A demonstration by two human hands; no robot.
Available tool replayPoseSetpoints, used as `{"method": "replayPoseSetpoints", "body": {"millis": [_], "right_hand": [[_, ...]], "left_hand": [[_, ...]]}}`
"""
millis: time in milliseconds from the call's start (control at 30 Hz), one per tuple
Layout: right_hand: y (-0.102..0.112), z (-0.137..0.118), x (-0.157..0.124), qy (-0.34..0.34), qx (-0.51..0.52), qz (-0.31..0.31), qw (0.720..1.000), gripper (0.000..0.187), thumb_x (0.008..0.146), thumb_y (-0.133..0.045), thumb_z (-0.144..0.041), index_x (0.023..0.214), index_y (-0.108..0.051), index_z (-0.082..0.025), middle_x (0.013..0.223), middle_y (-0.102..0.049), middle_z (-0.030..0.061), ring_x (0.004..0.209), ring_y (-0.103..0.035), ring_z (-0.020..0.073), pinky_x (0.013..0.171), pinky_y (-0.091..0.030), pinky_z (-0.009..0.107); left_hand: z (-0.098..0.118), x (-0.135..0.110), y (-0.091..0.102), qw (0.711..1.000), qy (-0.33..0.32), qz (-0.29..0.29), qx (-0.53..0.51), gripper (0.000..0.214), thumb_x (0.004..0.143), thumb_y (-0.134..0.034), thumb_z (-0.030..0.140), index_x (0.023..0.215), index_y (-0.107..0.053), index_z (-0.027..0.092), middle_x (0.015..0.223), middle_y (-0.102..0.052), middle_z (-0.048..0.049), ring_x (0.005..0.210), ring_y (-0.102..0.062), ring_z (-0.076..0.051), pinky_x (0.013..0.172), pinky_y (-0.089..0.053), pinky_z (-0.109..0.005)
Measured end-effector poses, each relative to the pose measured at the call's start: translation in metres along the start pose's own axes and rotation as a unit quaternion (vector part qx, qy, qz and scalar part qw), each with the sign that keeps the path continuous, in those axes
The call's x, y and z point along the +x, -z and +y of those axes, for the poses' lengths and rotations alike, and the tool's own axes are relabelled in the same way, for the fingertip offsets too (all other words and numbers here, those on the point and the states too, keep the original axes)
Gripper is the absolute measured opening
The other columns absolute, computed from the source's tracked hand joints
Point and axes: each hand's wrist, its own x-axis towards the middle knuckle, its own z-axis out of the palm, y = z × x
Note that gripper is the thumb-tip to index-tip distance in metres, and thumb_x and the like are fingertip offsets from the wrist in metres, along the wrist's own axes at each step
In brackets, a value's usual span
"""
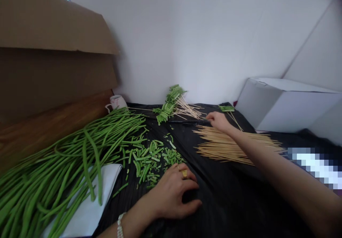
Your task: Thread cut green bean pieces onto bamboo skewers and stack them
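Observation:
My left hand (172, 193), with a gold ring and a bead bracelet, rests on the black sheet (227, 195), fingers curled loosely, right beside a scatter of cut green bean pieces (149, 159). My right hand (217, 120) reaches far forward, fingers pinched at the far end of a pile of bamboo skewers (232, 145); what it pinches is too small to make out. Beyond it lie finished skewers threaded with bean pieces (171, 104).
A large heap of long green beans (66, 163) lies at the left, partly over a white board (93, 202). A cup (116, 102) stands at the back left under cardboard (53, 28). A white box (288, 104) sits at the right.

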Motion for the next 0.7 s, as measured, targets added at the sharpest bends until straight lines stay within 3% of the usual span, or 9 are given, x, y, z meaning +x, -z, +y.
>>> {"method": "replayPoseSetpoints", "body": {"millis": [100, 200, 267, 333, 467, 567, 700], "right_hand": [[0.001, -0.046, -0.016, 0.061, 0.061, -0.026, 0.996, 0.022, 0.081, -0.054, -0.013, 0.091, -0.072, -0.02, 0.091, -0.071, 0.0009, 0.08, -0.062, 0.0125, 0.075, -0.045, 0.023], [0.011, -0.064, -0.034, 0.099, 0.138, -0.074, 0.983, 0.02, 0.081, -0.056, -0.022, 0.096, -0.07, -0.02, 0.083, -0.072, -0.0011, 0.07, -0.062, 0.012, 0.065, -0.047, 0.022], [0.021, -0.055, -0.044, 0.097, 0.146, -0.086, 0.981, 0.019, 0.082, -0.055, -0.023, 0.092, -0.071, -0.02, 0.087, -0.072, -0.0001, 0.074, -0.063, 0.0129, 0.068, -0.046, 0.023], [0.029, -0.035, -0.054, 0.037, 0.058, -0.092, 0.993, 0.018, 0.081, -0.054, -0.022, 0.087, -0.071, -0.022, 0.086, -0.072, -0.0011, 0.076, -0.062, 0.0129, 0.069, -0.044, 0.022], [0.033, 0.001, -0.076, -0.025, -0.02, -0.102, 0.994, 0.018, 0.074, -0.053, -0.014, 0.077, -0.071, -0.018, 0.077, -0.07, 0.0028, 0.069, -0.06, 0.015, 0.063, -0.039, 0.023], [0.028, 0.01, -0.089, -0.043, -0.061, -0.117, 0.99, 0.019, 0.071, -0.052, -0.011, 0.072, -0.07, -0.017, 0.071, -0.069, 0.0034, 0.065, -0.058, 0.0147, 0.06, -0.036, 0.023], [0.023, 0.011, -0.093, -0.034, -0.106, -0.125, 0.986, 0.023, 0.074, -0.049, -0.011, 0.077, -0.071, -0.017, 0.08, -0.069, 0.0065, 0.077, -0.057, 0.017, 0.068, -0.035, 0.024]], "left_hand": [[-0.003, 0.001, 0.003, 1.0, 0.008, 0.02, 0.007, 0.026, 0.075, -0.065, 0.038, 0.096, -0.069, 0.022, 0.097, -0.067, -0.0047, 0.099, -0.054, -0.024, 0.096, -0.035, -0.04], [-0.006, 0.001, 0.009, 0.998, 0.018, 0.053, 0.007, 0.022, 0.076, -0.065, 0.035, 0.092, -0.07, 0.022, 0.094, -0.068, -0.0055, 0.095, -0.055, -0.023, 0.092, -0.039, -0.039], [-0.008, 0.001, 0.013, 0.997, 0.021, 0.075, 0.005, 0.019, 0.078, -0.063, 0.033, 0.092, -0.071, 0.022, 0.091, -0.069, -0.0061, 0.092, -0.056, -0.023, 0.089, -0.04, -0.038], [-0.01, 0.001, 0.017, 0.995, 0.021, 0.101, 0.001, 0.018, 0.08, -0.062, 0.032, 0.091, -0.072, 0.022, 0.09, -0.07, -0.0066, 0.09, -0.057, -0.023, 0.088, -0.041, -0.038], [-0.019, 0.002, 0.024, 0.984, 0.03, 0.175, -0.012, 0.014, 0.081, -0.062, 0.03, 0.087, -0.073, 0.023, 0.088, -0.071, -0.0065, 0.085, -0.06, -0.022, 0.083, -0.043, -0.036], [-0.031, 0.0, 0.031, 0.968, 0.058, 0.244, -0.002, 0.013, 0.082, -0.061, 0.029, 0.081, -0.072, 0.022, 0.084, -0.071, -0.0056, 0.083, -0.061, -0.02, 0.081, -0.044, -0.035], [-0.05, -0.004, 0.041, 0.946, 0.128, 0.299, 0.018, 0.016, 0.082, -0.06, 0.03, 0.076, -0.071, 0.02, 0.081, -0.071, -0.0043, 0.08, -0.063, -0.019, 0.082, -0.045, -0.034]]}}
